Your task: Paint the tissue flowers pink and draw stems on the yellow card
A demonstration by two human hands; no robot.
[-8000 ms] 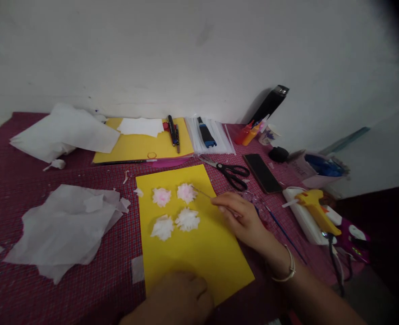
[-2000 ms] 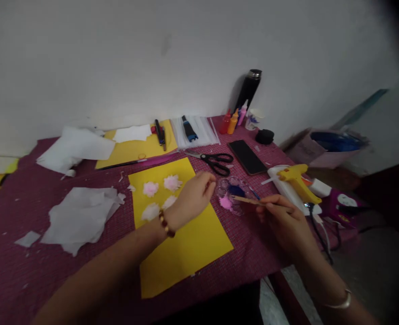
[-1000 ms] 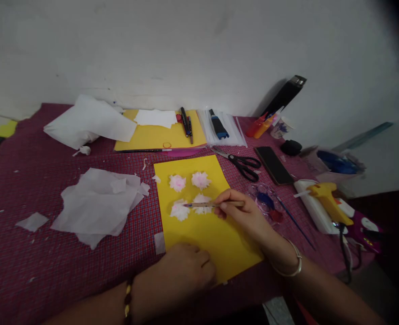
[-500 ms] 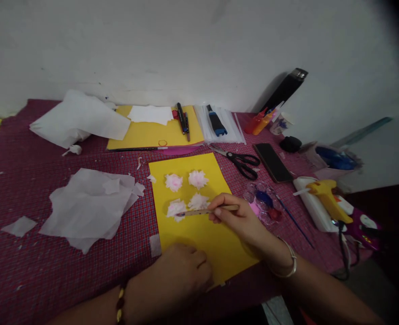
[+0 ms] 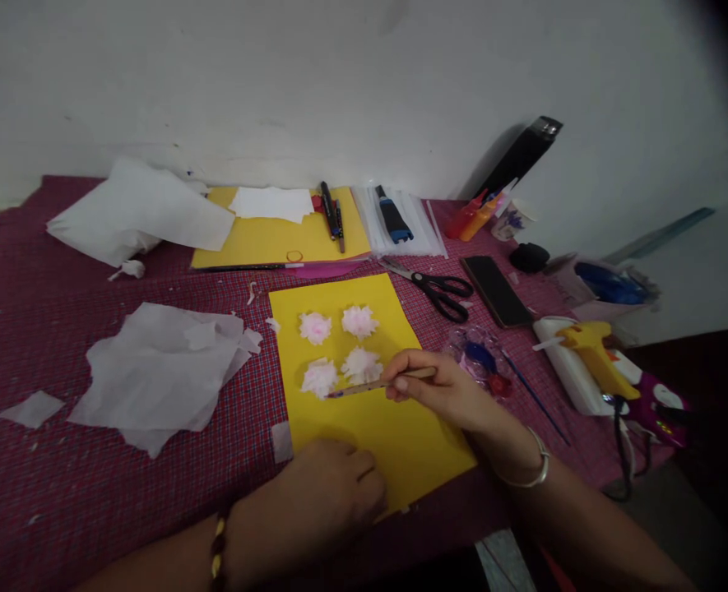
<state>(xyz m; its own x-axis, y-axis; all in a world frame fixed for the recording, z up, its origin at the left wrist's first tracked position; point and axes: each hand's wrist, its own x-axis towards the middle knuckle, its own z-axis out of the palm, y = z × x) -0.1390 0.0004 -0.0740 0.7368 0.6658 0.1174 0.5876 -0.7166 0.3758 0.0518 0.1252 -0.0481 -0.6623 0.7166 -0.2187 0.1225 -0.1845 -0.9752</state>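
Note:
My right hand [image 5: 441, 389] pinches a thin wooden paintbrush [image 5: 376, 384] whose tip touches the near-left white-pink tissue flower [image 5: 319, 377] on a yellow sheet of paper [image 5: 369, 419]. Several such flowers lie in a square on the sheet. My left hand [image 5: 332, 497] rests with curled fingers on the near edge of the yellow sheet, pressing it down. A clear paint palette [image 5: 480, 362] with blue, pink and red paint sits just right of my right hand.
Crumpled white tissue [image 5: 159, 370] lies to the left. Black scissors [image 5: 441, 292], a dark phone [image 5: 496, 290], a yellow glue gun [image 5: 591, 358], paint bottles [image 5: 471, 220] and a black flask [image 5: 517, 156] crowd the right. Pens lie on another yellow sheet [image 5: 277, 238] by the wall.
Two seconds ago the brush was at the palette with my left hand beside it. Since then the brush came to the near-left flower and my left hand settled on the sheet's near edge.

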